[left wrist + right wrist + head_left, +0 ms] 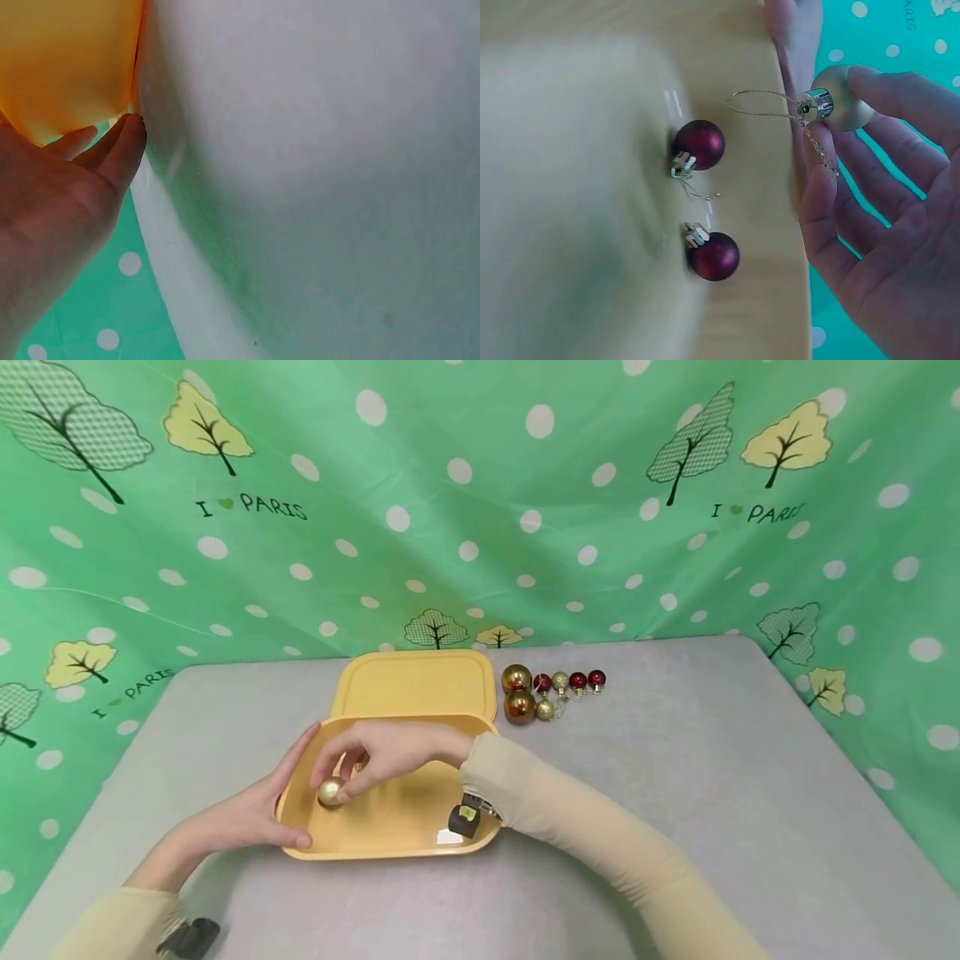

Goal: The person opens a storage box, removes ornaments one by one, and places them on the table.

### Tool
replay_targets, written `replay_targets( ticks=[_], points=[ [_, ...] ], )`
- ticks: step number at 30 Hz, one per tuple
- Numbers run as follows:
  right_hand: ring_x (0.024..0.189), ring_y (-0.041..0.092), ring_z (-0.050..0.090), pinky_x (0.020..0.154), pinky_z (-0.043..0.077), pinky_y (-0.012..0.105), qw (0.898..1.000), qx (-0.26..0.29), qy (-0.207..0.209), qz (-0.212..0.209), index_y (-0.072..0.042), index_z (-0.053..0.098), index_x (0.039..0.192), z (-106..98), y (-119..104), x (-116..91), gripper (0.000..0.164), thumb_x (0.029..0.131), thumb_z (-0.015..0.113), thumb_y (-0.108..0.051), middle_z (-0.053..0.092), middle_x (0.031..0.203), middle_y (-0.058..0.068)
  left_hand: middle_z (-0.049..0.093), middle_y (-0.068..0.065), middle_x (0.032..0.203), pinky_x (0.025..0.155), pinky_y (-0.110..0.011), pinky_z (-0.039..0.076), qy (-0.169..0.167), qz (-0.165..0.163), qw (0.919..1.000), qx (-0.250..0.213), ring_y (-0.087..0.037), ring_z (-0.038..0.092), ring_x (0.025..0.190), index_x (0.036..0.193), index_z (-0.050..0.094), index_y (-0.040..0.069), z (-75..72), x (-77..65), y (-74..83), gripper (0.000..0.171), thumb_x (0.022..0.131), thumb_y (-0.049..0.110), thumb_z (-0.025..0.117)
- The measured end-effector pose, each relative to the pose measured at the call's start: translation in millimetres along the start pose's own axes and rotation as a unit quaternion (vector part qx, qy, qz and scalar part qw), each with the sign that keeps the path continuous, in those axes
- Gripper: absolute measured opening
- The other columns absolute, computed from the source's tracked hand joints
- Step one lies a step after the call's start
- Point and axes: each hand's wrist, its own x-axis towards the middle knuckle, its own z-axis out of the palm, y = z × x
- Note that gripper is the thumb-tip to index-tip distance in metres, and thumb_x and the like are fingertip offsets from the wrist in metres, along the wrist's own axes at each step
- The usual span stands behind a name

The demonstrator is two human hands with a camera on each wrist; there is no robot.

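A deep yellow plastic container (405,831) stands on the grey table, and my left hand (243,814) grips its left end, thumb at the front corner. From the left wrist, the fingers (127,154) show against the container's outer wall. Inside the left part of the container, my right hand (393,747) pinches a gold Christmas bauble (849,101) between thumb and fingers. Its silver cap and gold string loop (761,103) point away from the palm. Two dark red baubles (699,144) with gold-coloured caps lie in the container in the right wrist view.
Behind the container lies a flat yellow lid (416,685). To its right sit two large shiny gold baubles (519,706) and several small red and glittery gold ones (559,682). A green polka-dot cloth (525,560) hangs behind the grey table (690,777).
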Motion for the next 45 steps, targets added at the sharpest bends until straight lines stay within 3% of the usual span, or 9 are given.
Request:
replay_targets(
  ticks=[7, 19, 28, 34, 45],
  points=[
    [0.088, 0.009, 0.06, 0.083, 0.049, 0.023, 0.999, 0.028, 0.027, -0.035, 0.005, 0.063, 0.113, -4, -7, -13, 0.026, 0.087, 0.066, 0.004, 0.065, 0.105, 0.004, -0.001, -0.025, 0.157, 0.098, -0.01, 0.024, 0.0, 0.004, 0.9999, -0.011, 0.007, 0.017, 0.131, 0.155, -0.009, 0.025, 0.8, -0.6, -1.4, 0.127, 0.07, 0.013, 0.084],
    [0.094, 0.01, 0.06, 0.083, 0.052, 0.031, 0.996, 0.035, 0.077, -0.021, 0.001, 0.063, 0.114, -12, -7, -44, 0.028, 0.086, 0.069, 0.001, 0.065, 0.106, 0.002, 0.002, -0.031, 0.155, 0.093, -0.018, 0.039, 0.005, 0.003, 0.9999, -0.012, -0.002, 0.036, 0.124, 0.155, -0.01, 0.022, 1.2, -1.8, -0.6, 0.129, 0.068, 0.009, 0.084],
    [0.096, 0.012, 0.062, 0.083, 0.052, 0.039, 0.99, 0.055, 0.127, -0.012, 0.001, 0.063, 0.114, -14, 3, -70, 0.029, 0.086, 0.07, 0.001, 0.065, 0.105, 0.003, 0.001, -0.029, 0.155, 0.093, -0.016, 0.037, 0.001, 0.002, 0.9995, -0.033, -0.003, 0.035, 0.124, 0.155, -0.01, 0.023, 2.2, 0.1, -1.5, 0.129, 0.068, 0.007, 0.084],
    [0.097, 0.014, 0.062, 0.085, 0.051, 0.042, 0.986, 0.066, 0.155, -0.005, 0.002, 0.061, 0.114, -18, 9, -87, 0.029, 0.085, 0.069, 0.002, 0.064, 0.104, 0.005, -0.003, -0.027, 0.156, 0.094, -0.015, 0.035, 0.001, 0.006, 0.999, -0.044, 0.002, 0.029, 0.127, 0.155, -0.009, 0.024, 2.7, 0.7, -3.0, 0.129, 0.068, 0.005, 0.084],
    [0.102, 0.021, 0.062, 0.086, 0.052, 0.04, 0.971, 0.075, 0.226, 0.017, 0.004, 0.058, 0.118, -24, 19, -123, 0.035, 0.084, 0.068, 0.006, 0.062, 0.113, 0.014, -0.003, -0.027, 0.156, 0.095, -0.014, 0.034, 0.003, 0.007, 0.999, -0.045, 0.003, 0.029, 0.127, 0.155, -0.008, 0.025, 3.0, -0.3, -1.9, 0.128, 0.068, 0.004, 0.083]
  ],
)
